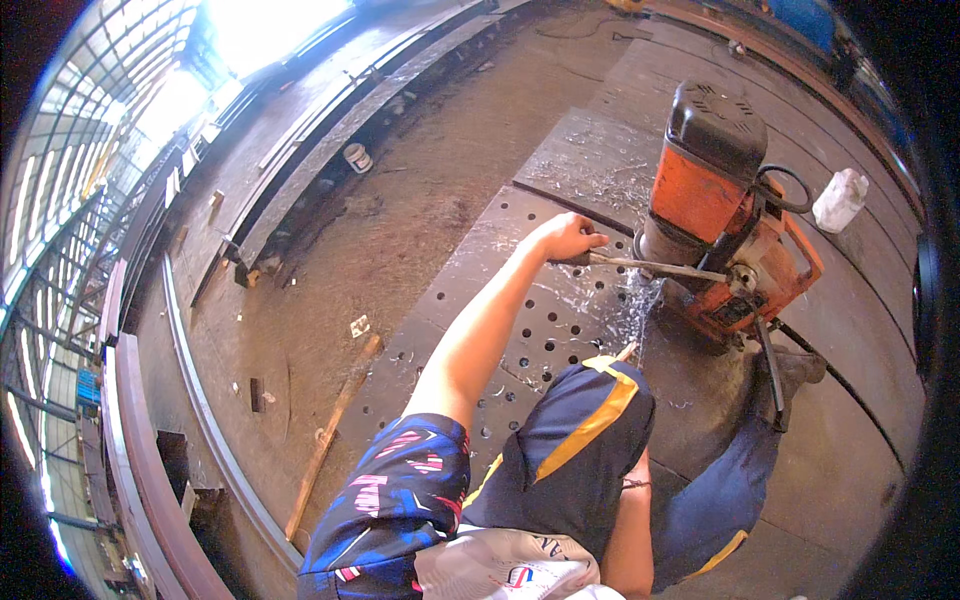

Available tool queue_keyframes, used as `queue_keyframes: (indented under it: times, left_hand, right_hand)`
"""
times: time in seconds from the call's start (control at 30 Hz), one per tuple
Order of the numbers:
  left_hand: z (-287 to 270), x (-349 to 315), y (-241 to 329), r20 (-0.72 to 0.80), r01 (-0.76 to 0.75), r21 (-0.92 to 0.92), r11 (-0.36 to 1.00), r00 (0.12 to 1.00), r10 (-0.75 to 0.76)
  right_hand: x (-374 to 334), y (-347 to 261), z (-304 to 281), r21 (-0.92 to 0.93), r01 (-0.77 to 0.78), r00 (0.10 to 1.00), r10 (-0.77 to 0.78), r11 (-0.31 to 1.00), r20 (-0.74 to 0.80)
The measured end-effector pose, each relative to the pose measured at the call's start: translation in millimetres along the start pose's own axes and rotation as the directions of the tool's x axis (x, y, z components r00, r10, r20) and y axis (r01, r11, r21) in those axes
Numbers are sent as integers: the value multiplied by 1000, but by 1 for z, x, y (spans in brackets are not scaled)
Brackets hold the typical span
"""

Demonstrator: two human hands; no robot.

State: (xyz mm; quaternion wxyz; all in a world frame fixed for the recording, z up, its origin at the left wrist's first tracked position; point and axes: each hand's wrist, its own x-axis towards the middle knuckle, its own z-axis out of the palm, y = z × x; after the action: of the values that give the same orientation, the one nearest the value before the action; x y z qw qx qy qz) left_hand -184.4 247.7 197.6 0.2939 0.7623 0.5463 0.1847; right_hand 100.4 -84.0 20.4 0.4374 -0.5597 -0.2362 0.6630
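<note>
An orange and black magnetic drill (705, 190) stands on a steel plate (470, 300) drilled with several round holes. My left hand (567, 238) is closed round the end of the drill's feed lever (660, 266), which reaches across from the drill's hub. Pale metal shavings (640, 300) are heaped below the drill's spindle and scattered over the plate. My right hand (637, 468) passes behind my raised knee, so its fingers are hidden. A thin tan tip (628, 350) shows just past the knee; I cannot make out what it is.
A white, crumpled-looking container (841, 200) stands right of the drill, and a black cable (850, 395) runs along the floor there. A wooden strip (333, 440) lies left of the plate. Long steel beams (160, 460) line the left side. A small white bucket (357, 158) sits farther back.
</note>
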Motion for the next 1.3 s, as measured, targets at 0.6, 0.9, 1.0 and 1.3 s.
queue_keyframes:
  times: [0.6,0.9,1.0,1.3]
  left_hand:
    - [0,-1,-1,22,3,5,1000,1000,-3]
    - [2,-1,-3,-2,-2,5,1000,1000,2]
    - [4,-1,-2,-18,12,26,1000,1000,-11]
    - [4,-1,-4,-1,-5,2,1000,1000,5]
  right_hand:
    - [-3,-3,0,-1,-16,1000,16,1000,21]
    - [-3,-3,2,0,-25,999,25,1000,32]
    - [-3,-4,2,0,-27,999,27,1000,34]
    - [-3,-4,3,-1,-34,998,34,999,45]
